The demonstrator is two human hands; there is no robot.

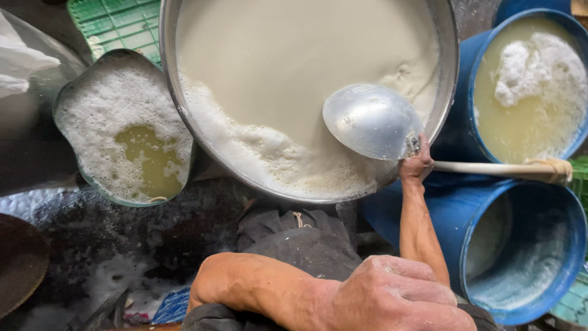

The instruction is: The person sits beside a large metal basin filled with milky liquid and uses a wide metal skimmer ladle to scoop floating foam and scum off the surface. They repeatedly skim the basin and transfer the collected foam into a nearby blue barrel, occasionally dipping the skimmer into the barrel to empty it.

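Barrels (520, 245) flank basin (306, 184); bucket (122, 129) left.

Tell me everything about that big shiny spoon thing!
The ladle has a big round bowl of dull silvery metal, seen from its rounded back with the hollow side facing down. It sits over the creamy white liquid near the foamy edge of the large metal pot. A long pale handle, apparently wood, runs off to the right, with cord wrapped near its far end. The right hand grips it where the handle joins the bowl.
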